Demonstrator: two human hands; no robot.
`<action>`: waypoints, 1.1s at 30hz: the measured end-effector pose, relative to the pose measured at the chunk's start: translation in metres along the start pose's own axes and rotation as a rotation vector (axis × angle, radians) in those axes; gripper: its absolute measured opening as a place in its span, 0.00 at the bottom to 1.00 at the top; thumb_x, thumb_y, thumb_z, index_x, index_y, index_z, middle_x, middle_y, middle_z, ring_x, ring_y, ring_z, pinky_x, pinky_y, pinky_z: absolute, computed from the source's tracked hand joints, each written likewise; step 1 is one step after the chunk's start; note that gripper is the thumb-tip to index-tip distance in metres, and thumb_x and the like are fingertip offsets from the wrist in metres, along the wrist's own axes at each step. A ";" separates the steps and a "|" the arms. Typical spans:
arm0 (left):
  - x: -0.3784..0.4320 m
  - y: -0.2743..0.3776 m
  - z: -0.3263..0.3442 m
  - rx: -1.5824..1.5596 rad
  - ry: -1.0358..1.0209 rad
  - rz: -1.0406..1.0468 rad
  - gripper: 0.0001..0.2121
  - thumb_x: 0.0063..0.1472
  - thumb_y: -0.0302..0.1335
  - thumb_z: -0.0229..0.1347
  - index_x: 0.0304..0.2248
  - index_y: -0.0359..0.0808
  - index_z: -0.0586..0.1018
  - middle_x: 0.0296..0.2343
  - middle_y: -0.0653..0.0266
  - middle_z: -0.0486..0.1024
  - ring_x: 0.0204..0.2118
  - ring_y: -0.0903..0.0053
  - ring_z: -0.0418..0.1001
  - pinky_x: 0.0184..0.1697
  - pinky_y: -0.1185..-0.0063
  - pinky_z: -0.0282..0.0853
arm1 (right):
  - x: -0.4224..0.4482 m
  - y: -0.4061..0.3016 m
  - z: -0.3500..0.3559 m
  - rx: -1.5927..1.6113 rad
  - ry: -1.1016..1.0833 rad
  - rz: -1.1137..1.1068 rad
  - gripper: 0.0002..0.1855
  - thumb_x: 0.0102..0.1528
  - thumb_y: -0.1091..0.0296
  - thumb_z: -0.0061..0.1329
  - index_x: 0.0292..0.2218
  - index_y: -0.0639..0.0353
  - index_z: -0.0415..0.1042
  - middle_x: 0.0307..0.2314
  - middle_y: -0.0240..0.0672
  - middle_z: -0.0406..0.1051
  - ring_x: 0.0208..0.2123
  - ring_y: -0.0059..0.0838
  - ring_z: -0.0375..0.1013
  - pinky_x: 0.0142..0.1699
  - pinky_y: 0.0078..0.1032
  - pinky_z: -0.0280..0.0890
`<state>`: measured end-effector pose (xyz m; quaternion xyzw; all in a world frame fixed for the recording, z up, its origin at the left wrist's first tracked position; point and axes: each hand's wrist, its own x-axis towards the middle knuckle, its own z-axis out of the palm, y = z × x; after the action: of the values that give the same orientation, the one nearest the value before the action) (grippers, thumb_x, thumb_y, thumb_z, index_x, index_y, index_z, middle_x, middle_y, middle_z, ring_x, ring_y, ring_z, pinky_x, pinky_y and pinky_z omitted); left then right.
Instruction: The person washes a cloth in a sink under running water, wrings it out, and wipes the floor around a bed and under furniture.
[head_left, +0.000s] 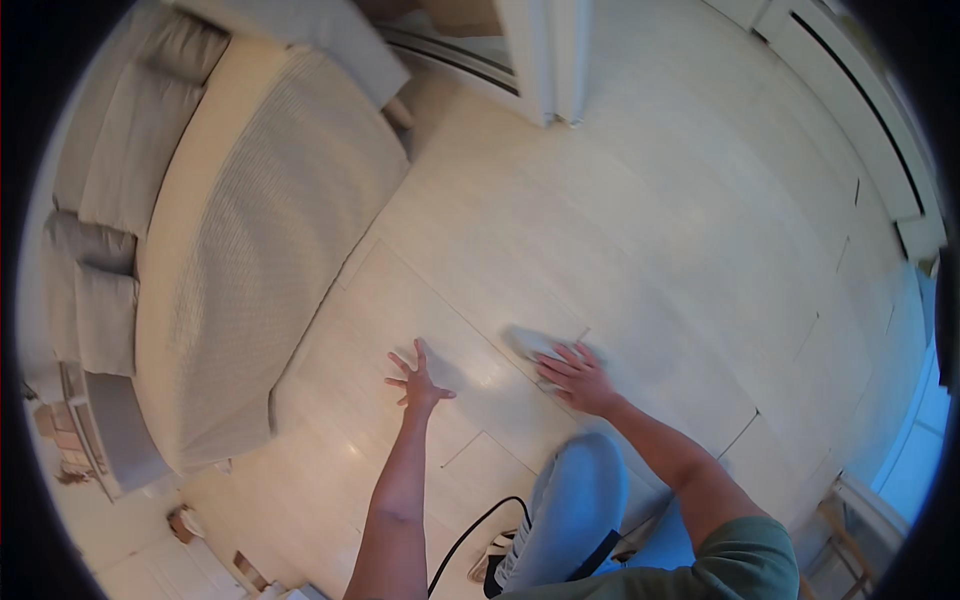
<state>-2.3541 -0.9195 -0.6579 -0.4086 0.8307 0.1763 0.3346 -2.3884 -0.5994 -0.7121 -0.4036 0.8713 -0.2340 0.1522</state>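
Note:
My right hand (583, 385) lies palm down over a pale grey cloth (528, 342) on the light plank floor (660, 225). The cloth is blurred, and part of it is hidden under my fingers. To the left, my left hand (420, 384) has its fingers spread wide and holds nothing. It is at or just above the floor; contact cannot be made out. My bent knee in light blue jeans (585, 480) is below my right hand.
A sofa with a ribbed beige cover (285, 247) runs along the left, with cushions (124, 150) behind. A white-framed door (544, 60) stands at the top. A black cable (469, 529) loops beside my shoe (491, 559). White drawers (847, 97) line the upper right.

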 end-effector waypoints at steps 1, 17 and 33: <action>0.011 -0.005 -0.005 -0.028 -0.011 0.006 0.63 0.31 0.29 0.71 0.56 0.71 0.32 0.56 0.55 0.12 0.56 0.34 0.19 0.42 0.35 0.48 | -0.021 0.017 -0.006 -0.004 0.019 -0.002 0.34 0.49 0.54 0.47 0.56 0.44 0.54 0.56 0.21 0.51 0.60 0.32 0.44 0.61 0.46 0.33; 0.046 -0.027 0.000 0.087 -0.079 0.220 0.63 0.27 0.34 0.72 0.57 0.68 0.37 0.56 0.43 0.18 0.51 0.22 0.26 0.29 0.41 0.62 | 0.471 0.014 -0.036 -0.264 0.336 0.388 0.34 0.48 0.43 0.43 0.50 0.55 0.60 0.50 0.43 0.58 0.56 0.48 0.47 0.60 0.45 0.35; 0.072 -0.059 0.016 0.180 0.048 0.448 0.67 0.27 0.24 0.70 0.59 0.53 0.31 0.58 0.45 0.24 0.59 0.51 0.15 0.48 0.38 0.28 | -0.051 0.015 -0.013 -0.248 0.236 0.894 0.32 0.53 0.49 0.43 0.57 0.40 0.51 0.59 0.24 0.42 0.61 0.39 0.35 0.62 0.47 0.32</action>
<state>-2.3323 -0.9868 -0.7206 -0.1870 0.9206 0.1617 0.3023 -2.3716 -0.5475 -0.7055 0.0251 0.9922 -0.0840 0.0887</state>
